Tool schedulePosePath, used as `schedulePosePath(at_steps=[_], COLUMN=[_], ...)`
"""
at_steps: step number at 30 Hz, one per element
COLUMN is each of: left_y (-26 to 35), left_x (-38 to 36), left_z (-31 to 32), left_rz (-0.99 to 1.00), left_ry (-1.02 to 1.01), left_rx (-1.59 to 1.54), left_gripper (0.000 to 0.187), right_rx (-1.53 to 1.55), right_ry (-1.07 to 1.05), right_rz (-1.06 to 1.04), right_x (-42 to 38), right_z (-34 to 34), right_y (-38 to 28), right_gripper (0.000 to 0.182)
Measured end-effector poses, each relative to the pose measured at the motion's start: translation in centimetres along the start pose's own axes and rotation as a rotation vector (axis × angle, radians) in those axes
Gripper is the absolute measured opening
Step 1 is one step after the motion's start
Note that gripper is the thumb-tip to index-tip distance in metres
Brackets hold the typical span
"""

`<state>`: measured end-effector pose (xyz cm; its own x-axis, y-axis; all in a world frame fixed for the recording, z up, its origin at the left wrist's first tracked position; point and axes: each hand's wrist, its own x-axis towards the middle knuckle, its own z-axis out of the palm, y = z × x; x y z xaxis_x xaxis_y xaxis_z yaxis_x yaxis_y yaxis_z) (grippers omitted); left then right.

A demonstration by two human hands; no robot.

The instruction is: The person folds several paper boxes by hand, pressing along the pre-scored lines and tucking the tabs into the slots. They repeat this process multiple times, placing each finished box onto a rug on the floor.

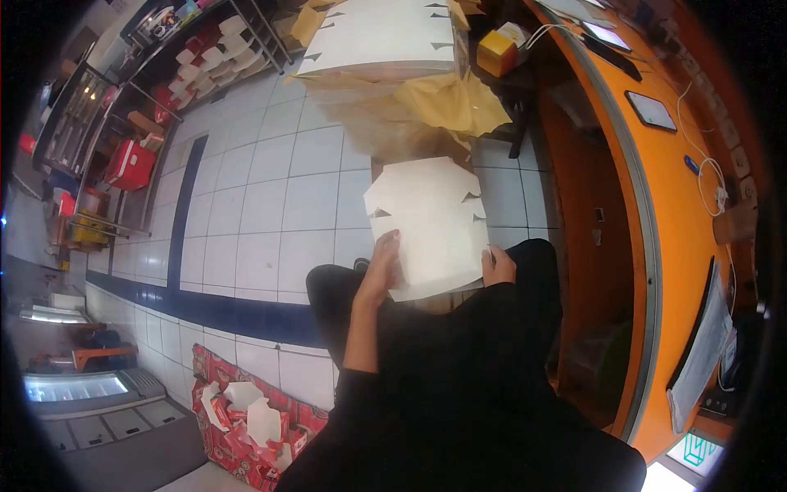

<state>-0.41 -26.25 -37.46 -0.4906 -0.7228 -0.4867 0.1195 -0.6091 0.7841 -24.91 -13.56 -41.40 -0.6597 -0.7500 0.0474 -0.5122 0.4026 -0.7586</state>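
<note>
A flat white cardboard box blank (430,217) with cut corners and notched sides is held over my lap. My left hand (379,266) grips its left edge, thumb on the white face and the other fingers hidden behind. At the lower right edge, my right hand (498,267) is closed on the same blank with its fingers curled. Beyond it lies a stack of similar white blanks (381,37) on brown wrapping paper (447,102), which hangs torn over the near side.
An orange counter (611,156) runs along the right, with a phone (652,110) and cables on it. Folded red and white boxes (262,422) lie on a red patterned surface at lower left. Metal shelves and a red cooler box (131,164) stand at left on the tiled floor (307,197).
</note>
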Motion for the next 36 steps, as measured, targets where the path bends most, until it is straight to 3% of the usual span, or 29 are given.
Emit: schedulePosePath(at_steps=[4,6,21,23,24,27,29,32,36], left_y=[-0.3,-0.6,1.6,0.6,0.3,-0.3,-0.7,-0.9,-1.9], left_x=[-0.3,0.2,-1.1,-0.4,-0.1,0.2,0.5,0.5,1.0], left_z=[0.1,-0.2,1.7,1.2,0.9,1.4,1.5,1.8,1.6], left_rz=[0.007,0.043,0.05,0.07,0.09,0.135,0.153,0.177,0.23], left_ry=[-0.032,0.033,0.037,0.063,0.09,0.157,0.164,0.175,0.145], left_rx=[0.017,0.224,0.321,0.305,0.288,0.253,0.229,0.239,0.287], left_gripper=[0.05,0.044,0.034,0.033,0.033,0.026,0.025,0.024,0.026], right_rx=[-0.01,-0.016,0.042,0.016,0.016,0.01,-0.037,-0.027,0.005], right_ry=[-0.013,-0.025,-0.013,0.294,0.293,0.182,-0.135,-0.281,-0.181], right_rz=[-0.014,-0.012,-0.015,-0.206,-0.206,-0.307,-0.72,-0.821,-0.788], right_x=[0.3,0.3,-0.2,-1.1,-1.4,-3.0,-4.1,-6.1,-6.9], right_z=[0.4,0.6,0.6,-0.1,-0.6,-2.8,-3.9,-2.5,0.3], right_y=[0.4,0.5,-0.5,-3.5,-4.7,-8.3,-10.3,-10.6,-8.2], right_gripper=[0.024,0.024,0.024,0.033,0.033,0.044,0.049,0.035,0.025])
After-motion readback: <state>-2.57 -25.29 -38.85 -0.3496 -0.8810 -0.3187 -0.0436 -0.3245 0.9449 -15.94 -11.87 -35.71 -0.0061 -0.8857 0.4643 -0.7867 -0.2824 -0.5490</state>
